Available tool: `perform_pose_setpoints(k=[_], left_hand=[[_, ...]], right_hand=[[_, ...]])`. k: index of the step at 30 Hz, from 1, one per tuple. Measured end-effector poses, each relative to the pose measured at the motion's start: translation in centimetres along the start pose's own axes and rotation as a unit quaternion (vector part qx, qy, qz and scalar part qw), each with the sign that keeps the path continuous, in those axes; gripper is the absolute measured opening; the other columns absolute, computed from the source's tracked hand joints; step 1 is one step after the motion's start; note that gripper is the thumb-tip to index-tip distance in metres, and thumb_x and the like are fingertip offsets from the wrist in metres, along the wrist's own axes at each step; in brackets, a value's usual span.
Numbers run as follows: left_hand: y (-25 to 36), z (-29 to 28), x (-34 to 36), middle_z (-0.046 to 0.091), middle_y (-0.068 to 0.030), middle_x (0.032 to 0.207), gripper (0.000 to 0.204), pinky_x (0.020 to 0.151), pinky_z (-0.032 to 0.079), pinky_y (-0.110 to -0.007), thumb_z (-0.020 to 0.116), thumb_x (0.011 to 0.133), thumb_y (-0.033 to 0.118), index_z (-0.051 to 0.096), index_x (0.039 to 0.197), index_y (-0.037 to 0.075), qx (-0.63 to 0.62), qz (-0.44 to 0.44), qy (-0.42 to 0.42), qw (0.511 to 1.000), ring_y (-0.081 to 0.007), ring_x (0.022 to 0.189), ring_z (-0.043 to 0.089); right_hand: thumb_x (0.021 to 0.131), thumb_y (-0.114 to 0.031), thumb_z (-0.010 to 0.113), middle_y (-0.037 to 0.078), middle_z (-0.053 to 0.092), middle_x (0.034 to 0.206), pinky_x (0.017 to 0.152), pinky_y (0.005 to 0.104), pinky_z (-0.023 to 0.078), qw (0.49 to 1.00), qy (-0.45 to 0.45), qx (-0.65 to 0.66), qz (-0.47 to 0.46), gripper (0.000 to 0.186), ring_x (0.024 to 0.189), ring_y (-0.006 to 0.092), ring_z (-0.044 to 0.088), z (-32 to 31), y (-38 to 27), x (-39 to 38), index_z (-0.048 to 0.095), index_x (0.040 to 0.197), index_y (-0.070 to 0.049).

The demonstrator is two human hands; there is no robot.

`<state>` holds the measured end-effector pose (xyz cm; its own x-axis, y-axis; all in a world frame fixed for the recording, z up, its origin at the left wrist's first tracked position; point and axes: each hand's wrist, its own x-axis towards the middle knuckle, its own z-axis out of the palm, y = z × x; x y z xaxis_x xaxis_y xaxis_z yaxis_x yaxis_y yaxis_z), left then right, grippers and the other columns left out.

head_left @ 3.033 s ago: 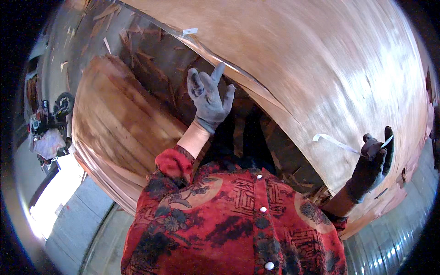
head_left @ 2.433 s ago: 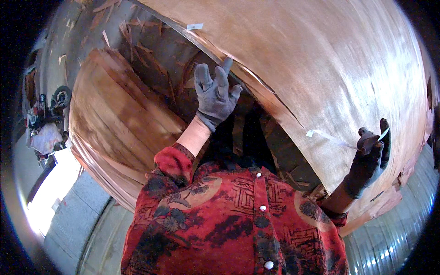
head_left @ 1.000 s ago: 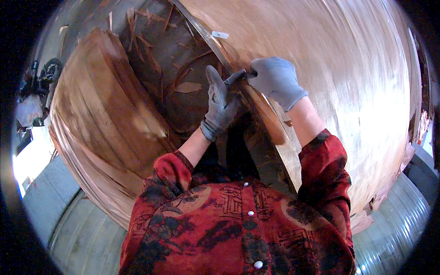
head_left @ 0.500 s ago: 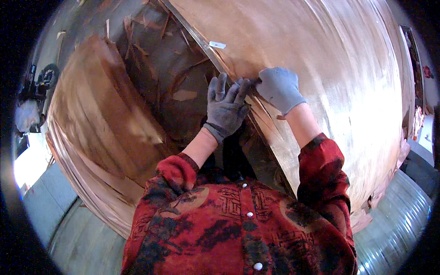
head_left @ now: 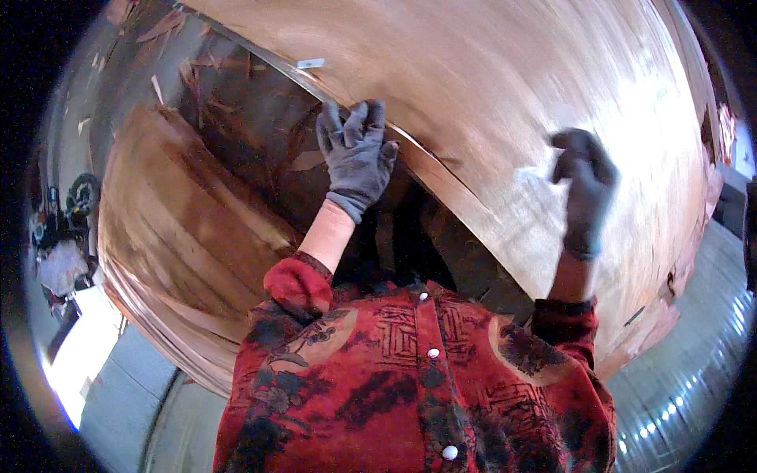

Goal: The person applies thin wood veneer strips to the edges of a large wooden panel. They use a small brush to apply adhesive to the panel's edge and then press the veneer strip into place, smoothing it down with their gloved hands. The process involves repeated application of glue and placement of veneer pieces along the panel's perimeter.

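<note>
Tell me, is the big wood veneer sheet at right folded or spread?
Spread: the wood veneer sheet lies broad, no fold visible, its edge near the left hand.

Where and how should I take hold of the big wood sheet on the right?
I'd probably grip the wood sheet by its long slanting edge, coming from the left: that edge borders the dark gap, while the broad face offers little to pinch. The split beside the left hand may be weak, so avoid it.

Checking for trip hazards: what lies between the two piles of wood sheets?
The head view shows floor, scattered wood scraps and the person's legs there, with the left hand above.
</note>
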<state>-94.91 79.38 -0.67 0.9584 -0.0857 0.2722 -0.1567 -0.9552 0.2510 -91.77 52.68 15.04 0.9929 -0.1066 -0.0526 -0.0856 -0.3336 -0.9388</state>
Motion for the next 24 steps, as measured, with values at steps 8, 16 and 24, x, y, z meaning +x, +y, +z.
perform_pose_setpoints(k=[8, 16, 24], left_hand=[[1.5, -1.2, -3.9, 0.034, -0.0025, 0.146, 0.073, 0.111, 0.0, -0.049, 0.032, 0.095, 0.044, -0.004, 0.145, 0.005, -0.041, 0.182, 0.054, 0.981, -0.0377, 0.139, 0.002], [1.9, -0.5, -4.6, 0.033, -0.0012, 0.146, 0.072, 0.111, 0.0, -0.048, 0.033, 0.096, 0.041, -0.003, 0.144, 0.001, -0.037, 0.194, 0.01, 0.98, -0.0391, 0.139, 0.0], [2.5, -0.2, -4.6, 0.032, -0.0017, 0.147, 0.071, 0.111, 0.002, -0.047, 0.033, 0.096, 0.041, 0.0, 0.144, 0.001, -0.063, 0.181, -0.002, 0.981, -0.0377, 0.139, 0.001]], right_hand=[[0.09, -0.021, 0.055, 0.004, 0.053, 0.06, 0.046, 0.0235, 0.034, 0.954, 0.28, 0.097, -0.042, 0.03, 0.05, 0.0093, 0.043, -10.9, 3.0, -6.6, 0.062, 0.093, 0.008], [0.092, -0.022, 0.055, 0.005, 0.056, 0.064, 0.046, 0.0234, 0.034, 0.952, 0.281, 0.115, 0.037, 0.028, 0.047, 0.0085, 0.043, -8.2, 4.4, -9.5, 0.063, 0.089, 0.005], [0.094, -0.019, 0.052, 0.01, 0.063, 0.075, 0.045, 0.024, 0.039, 0.968, 0.212, 0.121, 0.057, 0.025, 0.048, 0.0092, 0.049, -6.9, 4.6, -9.6, 0.062, 0.089, 0.004]])
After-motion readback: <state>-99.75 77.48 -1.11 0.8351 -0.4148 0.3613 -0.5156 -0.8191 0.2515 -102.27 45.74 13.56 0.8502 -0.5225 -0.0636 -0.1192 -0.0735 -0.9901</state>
